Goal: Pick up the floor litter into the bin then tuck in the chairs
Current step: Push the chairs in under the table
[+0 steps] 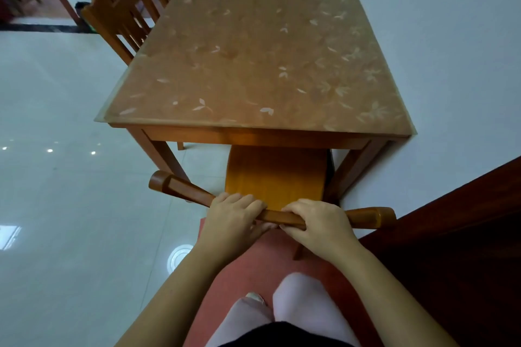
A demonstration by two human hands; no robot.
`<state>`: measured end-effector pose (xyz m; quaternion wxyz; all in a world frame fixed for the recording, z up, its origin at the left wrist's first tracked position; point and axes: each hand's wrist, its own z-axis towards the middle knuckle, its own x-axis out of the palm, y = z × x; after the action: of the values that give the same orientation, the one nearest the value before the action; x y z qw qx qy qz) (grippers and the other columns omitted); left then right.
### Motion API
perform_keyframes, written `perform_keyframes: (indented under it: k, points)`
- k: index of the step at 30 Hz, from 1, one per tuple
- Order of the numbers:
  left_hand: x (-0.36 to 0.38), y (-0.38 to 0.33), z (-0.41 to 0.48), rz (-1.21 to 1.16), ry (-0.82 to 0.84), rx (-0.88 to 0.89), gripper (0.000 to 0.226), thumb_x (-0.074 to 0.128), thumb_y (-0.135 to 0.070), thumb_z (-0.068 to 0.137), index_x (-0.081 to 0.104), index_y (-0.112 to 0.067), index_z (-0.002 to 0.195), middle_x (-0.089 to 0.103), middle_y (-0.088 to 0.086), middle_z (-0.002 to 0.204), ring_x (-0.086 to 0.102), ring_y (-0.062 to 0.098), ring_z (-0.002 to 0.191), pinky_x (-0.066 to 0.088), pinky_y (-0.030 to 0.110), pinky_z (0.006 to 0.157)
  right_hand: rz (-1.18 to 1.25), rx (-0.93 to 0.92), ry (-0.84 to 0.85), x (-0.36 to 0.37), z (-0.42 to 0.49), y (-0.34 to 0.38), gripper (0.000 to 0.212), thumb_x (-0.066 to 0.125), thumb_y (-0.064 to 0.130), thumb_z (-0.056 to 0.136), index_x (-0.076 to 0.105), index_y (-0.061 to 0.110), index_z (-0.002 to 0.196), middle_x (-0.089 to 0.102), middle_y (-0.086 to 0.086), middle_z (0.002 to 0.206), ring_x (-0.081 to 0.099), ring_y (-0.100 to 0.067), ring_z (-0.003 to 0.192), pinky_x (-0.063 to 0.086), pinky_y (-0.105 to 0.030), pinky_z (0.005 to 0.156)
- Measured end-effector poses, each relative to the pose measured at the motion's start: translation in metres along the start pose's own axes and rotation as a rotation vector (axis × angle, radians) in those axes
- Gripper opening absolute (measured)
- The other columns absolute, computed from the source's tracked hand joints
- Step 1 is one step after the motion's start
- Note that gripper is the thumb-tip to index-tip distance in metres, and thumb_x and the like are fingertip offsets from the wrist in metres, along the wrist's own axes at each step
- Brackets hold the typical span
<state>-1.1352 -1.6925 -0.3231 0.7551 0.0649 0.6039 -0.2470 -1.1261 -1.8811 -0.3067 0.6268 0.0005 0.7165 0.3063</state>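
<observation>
Tucking stage, I'd say: no litter on the floor that I can see. Near chair sits partly under the table, not fully in; side chairs look tucked. Left hand and right hand grip its top rail side by side, arms reaching forward.

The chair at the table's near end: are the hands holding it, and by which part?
Yes. The left hand and right hand both grip the chair by its top back rail, side by side near its middle, fingers curled over it.
</observation>
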Motion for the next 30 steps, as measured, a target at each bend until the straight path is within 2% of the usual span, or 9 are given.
perform_keyframes:
  k: [5, 9, 13, 16, 21, 24, 27, 30]
  points:
    - [-0.005, 0.009, 0.01, -0.034, 0.06, 0.126, 0.044, 0.037, -0.059, 0.08, 0.065, -0.025, 0.08, 0.059, -0.009, 0.06, 0.054, 0.012, 0.05, 0.044, 0.027, 0.043, 0.012, -0.012, 0.015, 0.0, 0.001, -0.003, 0.026, 0.058, 0.043, 0.084, 0.063, 0.03, 0.107, 0.065, 0.008, 0.097, 0.059, -0.013, 0.088, 0.045, -0.027, 0.071]
    - [-0.006, 0.015, 0.016, -0.08, 0.129, 0.175, 0.045, 0.037, -0.062, 0.08, 0.064, -0.026, 0.082, 0.058, -0.01, 0.061, 0.053, 0.01, 0.05, 0.044, 0.026, 0.041, 0.091, -0.004, 0.101, -0.008, 0.007, -0.005, 0.024, 0.061, 0.044, 0.081, 0.065, 0.032, 0.101, 0.065, 0.011, 0.095, 0.058, -0.009, 0.085, 0.047, -0.029, 0.074]
    - [-0.011, 0.016, 0.022, -0.208, 0.184, 0.146, 0.05, 0.041, -0.068, 0.074, 0.069, -0.03, 0.089, 0.064, -0.01, 0.065, 0.055, 0.007, 0.056, 0.042, 0.024, 0.046, 0.114, -0.001, 0.124, -0.011, 0.01, -0.006, 0.024, 0.063, 0.044, 0.08, 0.066, 0.032, 0.1, 0.064, 0.011, 0.096, 0.057, -0.007, 0.084, 0.047, -0.027, 0.072]
    - [-0.008, 0.017, 0.024, -0.253, 0.215, 0.094, 0.054, 0.041, -0.072, 0.071, 0.07, -0.033, 0.095, 0.069, -0.011, 0.071, 0.057, 0.006, 0.061, 0.048, 0.028, 0.051, 0.124, -0.011, 0.128, -0.013, 0.012, -0.006, 0.025, 0.064, 0.045, 0.079, 0.067, 0.03, 0.099, 0.065, 0.011, 0.094, 0.057, -0.007, 0.082, 0.048, -0.027, 0.071]
    - [-0.001, 0.012, 0.042, -0.271, 0.192, 0.078, 0.047, 0.046, -0.07, 0.073, 0.07, -0.036, 0.094, 0.068, -0.01, 0.066, 0.055, 0.008, 0.056, 0.047, 0.032, 0.049, 0.113, 0.01, 0.115, -0.021, 0.025, -0.018, 0.026, 0.065, 0.049, 0.075, 0.068, 0.029, 0.092, 0.065, 0.013, 0.089, 0.056, -0.005, 0.079, 0.047, -0.026, 0.068]
    - [0.002, 0.007, 0.063, -0.228, 0.122, 0.092, 0.041, 0.049, -0.066, 0.073, 0.071, -0.033, 0.083, 0.061, -0.009, 0.054, 0.051, 0.009, 0.048, 0.04, 0.026, 0.042, 0.079, 0.051, 0.084, -0.03, 0.035, -0.032, 0.028, 0.066, 0.051, 0.072, 0.069, 0.03, 0.091, 0.065, 0.013, 0.089, 0.056, -0.005, 0.08, 0.043, -0.022, 0.068]
    - [0.004, 0.007, 0.089, -0.211, 0.071, 0.1, 0.039, 0.048, -0.063, 0.073, 0.071, -0.032, 0.08, 0.061, -0.011, 0.051, 0.05, 0.007, 0.045, 0.024, 0.011, 0.042, 0.05, 0.067, 0.052, -0.04, 0.053, -0.047, 0.026, 0.068, 0.049, 0.072, 0.069, 0.03, 0.089, 0.065, 0.012, 0.086, 0.056, -0.005, 0.078, 0.04, -0.022, 0.066]
    - [0.009, 0.01, 0.113, -0.199, 0.036, 0.087, 0.035, 0.052, -0.062, 0.072, 0.071, -0.033, 0.081, 0.063, -0.009, 0.052, 0.053, 0.009, 0.046, 0.02, 0.011, 0.041, 0.043, 0.076, 0.046, -0.049, 0.071, -0.062, 0.025, 0.071, 0.048, 0.07, 0.07, 0.03, 0.087, 0.066, 0.011, 0.084, 0.058, -0.007, 0.078, 0.041, -0.023, 0.066]
